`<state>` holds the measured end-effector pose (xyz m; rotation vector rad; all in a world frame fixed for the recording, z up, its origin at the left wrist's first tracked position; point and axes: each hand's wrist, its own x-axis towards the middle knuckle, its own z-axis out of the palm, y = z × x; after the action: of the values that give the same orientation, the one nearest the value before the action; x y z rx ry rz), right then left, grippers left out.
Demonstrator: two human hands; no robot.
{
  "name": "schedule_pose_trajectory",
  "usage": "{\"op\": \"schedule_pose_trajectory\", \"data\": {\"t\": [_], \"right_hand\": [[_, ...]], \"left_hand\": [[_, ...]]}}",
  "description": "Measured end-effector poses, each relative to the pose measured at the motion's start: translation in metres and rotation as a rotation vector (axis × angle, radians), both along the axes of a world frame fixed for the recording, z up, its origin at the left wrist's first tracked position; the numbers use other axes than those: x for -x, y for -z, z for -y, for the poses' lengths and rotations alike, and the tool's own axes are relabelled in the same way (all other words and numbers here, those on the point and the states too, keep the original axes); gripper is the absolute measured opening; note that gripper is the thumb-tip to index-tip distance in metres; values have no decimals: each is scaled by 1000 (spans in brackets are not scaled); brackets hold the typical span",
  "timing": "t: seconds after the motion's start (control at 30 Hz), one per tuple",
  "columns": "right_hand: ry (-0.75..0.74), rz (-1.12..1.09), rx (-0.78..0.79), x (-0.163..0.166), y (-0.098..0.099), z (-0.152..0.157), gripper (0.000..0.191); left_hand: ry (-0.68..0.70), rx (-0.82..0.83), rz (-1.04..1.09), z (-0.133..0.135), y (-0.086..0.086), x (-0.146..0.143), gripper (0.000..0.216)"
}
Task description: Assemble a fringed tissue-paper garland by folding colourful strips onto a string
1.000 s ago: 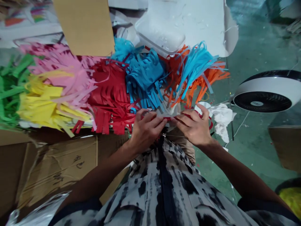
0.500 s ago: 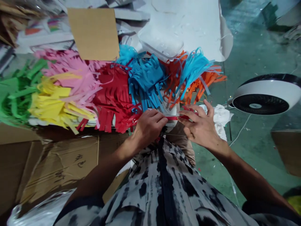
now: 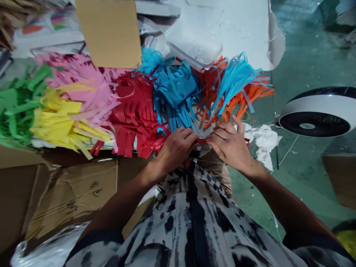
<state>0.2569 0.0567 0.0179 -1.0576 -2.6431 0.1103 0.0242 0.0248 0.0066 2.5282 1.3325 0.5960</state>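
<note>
My left hand (image 3: 175,148) and my right hand (image 3: 230,144) meet just in front of my chest, fingertips together. Both pinch a thin red paper strip (image 3: 202,140) that shows between them. Just beyond my hands lie heaps of fringed paper: red (image 3: 133,115), blue (image 3: 174,92), orange (image 3: 239,100), pink (image 3: 83,85), yellow (image 3: 58,118) and green (image 3: 16,107). My left hand rests against the edge of the red heap. The fingers hide most of the strip.
A clear plastic tray (image 3: 194,44) and a brown cardboard sheet (image 3: 109,31) sit behind the paper heaps. A white fan (image 3: 317,111) stands on the green floor at right, with crumpled white paper (image 3: 263,142) beside it. Flattened cardboard boxes (image 3: 69,193) lie at lower left.
My right hand spread its fingers and drew slightly away along the strip half a second ago, then came back in; its fingertips now pinch close beside my left hand's.
</note>
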Motion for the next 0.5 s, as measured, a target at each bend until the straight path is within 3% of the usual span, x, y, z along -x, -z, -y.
{"op": "schedule_pose_trajectory", "data": {"t": [0.27, 0.5], "right_hand": [[82, 63, -53, 5, 10, 2, 31], [159, 61, 20, 6, 4, 6, 24]], "left_hand": [[-78, -104, -53, 4, 3, 5, 24], [-146, 56, -41, 4, -5, 10, 23]]}}
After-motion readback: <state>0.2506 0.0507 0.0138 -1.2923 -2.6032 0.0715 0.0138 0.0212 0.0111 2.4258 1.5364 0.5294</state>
